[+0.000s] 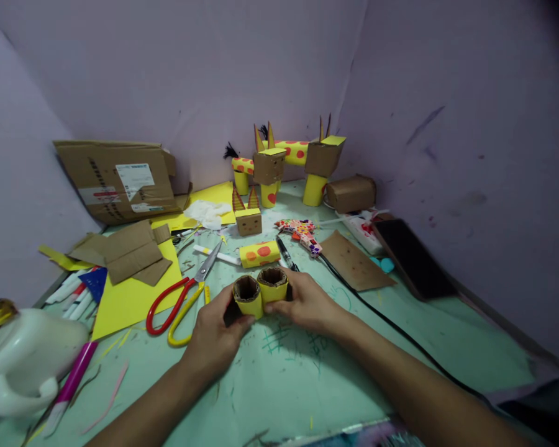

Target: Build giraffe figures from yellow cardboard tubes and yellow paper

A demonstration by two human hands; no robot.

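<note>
Your left hand (217, 329) is closed around a short brown cardboard tube wrapped in yellow paper (250, 308). Your right hand (307, 299) is closed around a second yellow-wrapped cardboard tube (274, 293). You hold both with their open tops up, side by side, over the pale green table (345, 385). They look like they touch each other.

Just behind them lies a yellow paper roll with orange dots (259, 254). A thin black pen (286, 253) is by its right end. To the left of the roll are the big scissors with one red and one yellow handle (185, 307), with their tips pointing away from you. Part of them lies over a flat yellow sheet of paper (135, 307).

Farther back sits a small brown cardboard box head with striped pointy ears (248, 223). To its right lies a glue gun with a bright flowery pattern (300, 233), and its black cord (377, 310) runs toward you, past your right arm. Behind these, two spotted yellow animals with brown box heads (269, 166) stand near the wall.
</note>
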